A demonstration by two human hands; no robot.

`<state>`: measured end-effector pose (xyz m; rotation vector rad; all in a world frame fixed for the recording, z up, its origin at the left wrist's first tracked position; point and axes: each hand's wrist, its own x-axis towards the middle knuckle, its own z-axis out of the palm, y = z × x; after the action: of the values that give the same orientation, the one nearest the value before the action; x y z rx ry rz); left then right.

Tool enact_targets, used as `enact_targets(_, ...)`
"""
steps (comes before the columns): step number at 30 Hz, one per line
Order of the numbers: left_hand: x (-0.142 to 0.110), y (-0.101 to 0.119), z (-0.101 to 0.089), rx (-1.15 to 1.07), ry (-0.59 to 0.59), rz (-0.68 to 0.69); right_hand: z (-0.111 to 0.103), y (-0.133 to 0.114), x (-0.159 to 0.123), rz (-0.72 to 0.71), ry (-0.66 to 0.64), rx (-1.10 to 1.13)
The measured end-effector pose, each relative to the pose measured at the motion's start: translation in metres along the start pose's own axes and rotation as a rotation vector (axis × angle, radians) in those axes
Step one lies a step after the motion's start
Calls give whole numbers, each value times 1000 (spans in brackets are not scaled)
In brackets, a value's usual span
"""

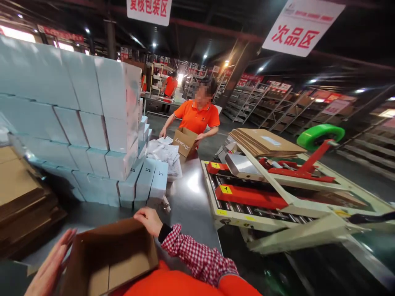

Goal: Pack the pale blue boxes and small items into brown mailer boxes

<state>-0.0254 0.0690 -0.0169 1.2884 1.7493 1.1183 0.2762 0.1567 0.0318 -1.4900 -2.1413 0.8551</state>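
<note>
Box (pixel 111 257): open top facing up, standing on counter (pixel 191 201), no legible print.
Right hand (pixel 149 220): grip closing over the far rim.
Left hand (pixel 51 267): lying flat, open, along the left wall.
Sign (pixel 300 26): reading "次品区".

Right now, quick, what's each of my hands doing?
Left hand: open, flat, fingers spread beside the cardboard box, holding nothing.
Right hand: curled over the box's far top edge, gripping it.
</note>
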Motion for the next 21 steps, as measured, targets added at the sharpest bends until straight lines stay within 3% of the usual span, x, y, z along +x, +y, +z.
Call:
enact_targets(2, 0, -2, 7, -96, -31, -61, -19, -11, 0, -155, 27, -159)
enact_targets(4, -2, -2, 14, -138, -22, -59, -48, -21, 9, -213, 150, -322)
enact_targets(6, -5, -2, 20, -140, -5, -33, -78, -23, 28, -74, 238, -463)
enact_targets(8, -9, 0, 24, -137, 18, -24, -94, -18, 51, 106, 176, -559)
enact_targets(11, -14, 5, 28, -143, 37, -39, -91, -6, 76, 184, 60, -597)
enact_targets(14, -17, 13, 30, -140, 40, -63, -79, 5, 80, 151, 117, -606)
enact_targets(17, -18, 17, 31, -138, 34, -67, -80, 27, 69, 70, 176, -589)
enact_targets(21, -17, 10, 32, -151, 48, -58, -94, 76, 38, -128, 325, -486)
